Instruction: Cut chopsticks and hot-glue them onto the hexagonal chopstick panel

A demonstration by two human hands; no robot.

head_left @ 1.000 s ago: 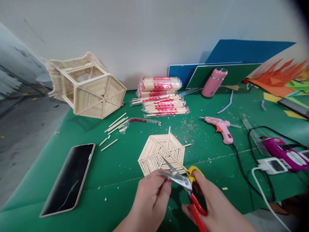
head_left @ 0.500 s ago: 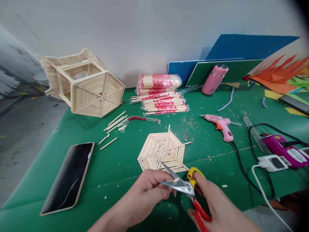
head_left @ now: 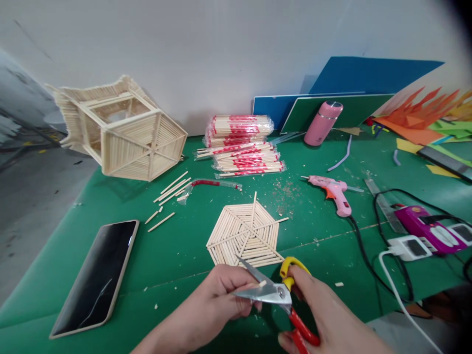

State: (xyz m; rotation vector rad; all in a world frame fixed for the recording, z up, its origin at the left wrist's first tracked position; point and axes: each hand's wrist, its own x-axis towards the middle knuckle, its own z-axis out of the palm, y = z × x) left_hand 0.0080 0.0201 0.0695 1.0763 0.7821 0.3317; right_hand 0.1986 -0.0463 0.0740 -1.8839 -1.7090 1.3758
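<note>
My right hand grips scissors with red and yellow handles, the blades slightly apart. My left hand is closed, pinching a short wooden stick that sits between the blades. Just beyond both hands a flat hexagon of glued sticks lies on the green table.
A phone lies at the front left. A stick-built hexagonal frame, bundles of wrapped chopsticks, loose sticks, a pink glue gun, a pink bottle, a power strip with cables and coloured paper are further off.
Both hands have drawn slightly down and left, toward me. The scissor blades now sit around the end of the stick pinched in my left hand.
</note>
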